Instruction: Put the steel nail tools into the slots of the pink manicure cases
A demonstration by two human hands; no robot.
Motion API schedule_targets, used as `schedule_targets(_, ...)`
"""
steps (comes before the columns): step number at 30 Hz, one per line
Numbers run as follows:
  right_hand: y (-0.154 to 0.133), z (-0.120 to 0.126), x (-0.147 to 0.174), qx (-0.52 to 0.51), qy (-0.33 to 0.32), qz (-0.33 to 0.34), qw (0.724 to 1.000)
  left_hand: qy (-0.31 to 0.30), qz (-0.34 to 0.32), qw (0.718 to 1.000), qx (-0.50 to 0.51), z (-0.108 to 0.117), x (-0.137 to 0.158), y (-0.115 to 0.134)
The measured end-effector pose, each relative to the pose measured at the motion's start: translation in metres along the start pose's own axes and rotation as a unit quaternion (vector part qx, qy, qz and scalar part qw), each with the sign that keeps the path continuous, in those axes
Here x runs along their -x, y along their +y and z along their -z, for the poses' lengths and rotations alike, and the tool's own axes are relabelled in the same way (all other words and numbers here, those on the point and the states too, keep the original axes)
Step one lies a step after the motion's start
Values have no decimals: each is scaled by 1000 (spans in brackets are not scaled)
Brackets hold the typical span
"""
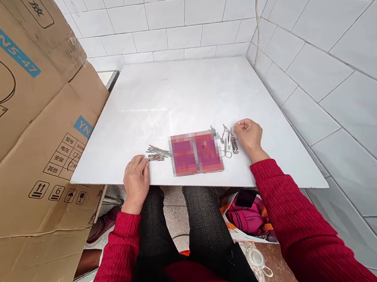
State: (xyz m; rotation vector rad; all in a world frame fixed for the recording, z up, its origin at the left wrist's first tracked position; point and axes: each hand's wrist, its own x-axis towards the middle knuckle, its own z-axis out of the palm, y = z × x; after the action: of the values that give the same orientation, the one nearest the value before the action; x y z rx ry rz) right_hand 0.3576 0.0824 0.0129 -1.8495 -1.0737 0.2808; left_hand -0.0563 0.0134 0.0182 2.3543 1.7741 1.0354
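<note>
My left hand (pixel 136 178) rests at the table's front edge, fingers lying flat, their tips beside a silver nail clipper (pixel 156 157). Behind that clipper lies a bundle of thin metal tools (pixel 158 150). A flat red and purple item (pixel 196 154), blurred by pixelation, lies in the middle near the front edge. To its right are small scissors (pixel 227 152), a cuticle nipper (pixel 224 131) and a second nail clipper (pixel 234 143). Beside these tools my right hand (pixel 250 137) rests with curled fingers, thumb and forefinger together; anything between them is hidden.
The white table (pixel 188 93) meets a tiled wall (pixel 164 13) at the back and right. A big cardboard box (pixel 27 138) crowds the left side. Below the table's front right are a bag with pink cloth (pixel 245 217) and a pale round lid or strainer (pixel 256 256).
</note>
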Motion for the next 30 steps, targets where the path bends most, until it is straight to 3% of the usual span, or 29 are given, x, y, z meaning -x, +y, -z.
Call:
schedule_targets(10,5,0,2,-36,32,14,999,-71,-36,996,-48,-3,-12,10)
schedule_targets(19,0,-1,9,-35,52,60,996,-67,-66,995,-19,1,-14,8)
schedule_targets(26,-7,0,11,-6,36,70,997,-129,-156,979,0,1,-50,11)
schedule_targets(30,-9,0,12,-8,25,68,997,-174,-204,963,-15,1,-56,4)
